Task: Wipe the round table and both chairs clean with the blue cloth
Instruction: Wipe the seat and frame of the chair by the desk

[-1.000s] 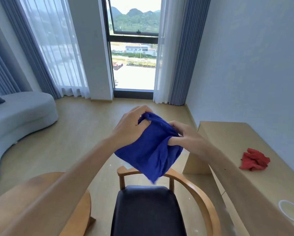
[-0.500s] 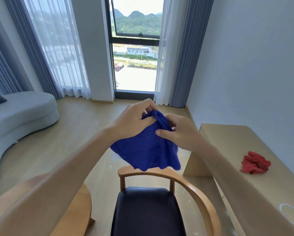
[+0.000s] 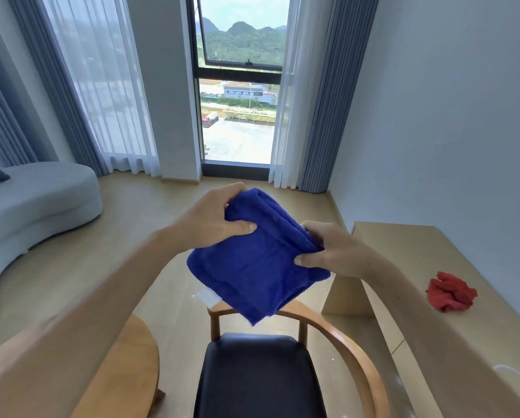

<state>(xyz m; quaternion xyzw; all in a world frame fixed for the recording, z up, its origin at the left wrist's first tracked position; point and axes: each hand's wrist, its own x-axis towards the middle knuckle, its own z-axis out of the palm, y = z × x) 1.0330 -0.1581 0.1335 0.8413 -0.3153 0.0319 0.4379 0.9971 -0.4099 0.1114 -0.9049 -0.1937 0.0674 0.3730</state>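
A folded blue cloth (image 3: 252, 267) is held in the air in front of me, above a wooden chair (image 3: 352, 351) with a dark seat (image 3: 258, 378). My left hand (image 3: 210, 218) pinches its upper left edge between thumb and fingers. My right hand (image 3: 331, 248) grips its right edge, thumb on top. The round wooden table (image 3: 132, 366) shows at the lower left, partly hidden by my left forearm. Only one chair is in view.
A long low wooden bench (image 3: 418, 267) runs along the right wall with a crumpled red cloth (image 3: 450, 292) on it and a white rim (image 3: 512, 375) near its front. A grey sofa (image 3: 35, 206) curves along the left. Curtains frame a window (image 3: 240, 86) ahead.
The cloth went from a loose hanging bundle to a flatter folded square. My hands moved apart, and my right hand slid to its right edge.
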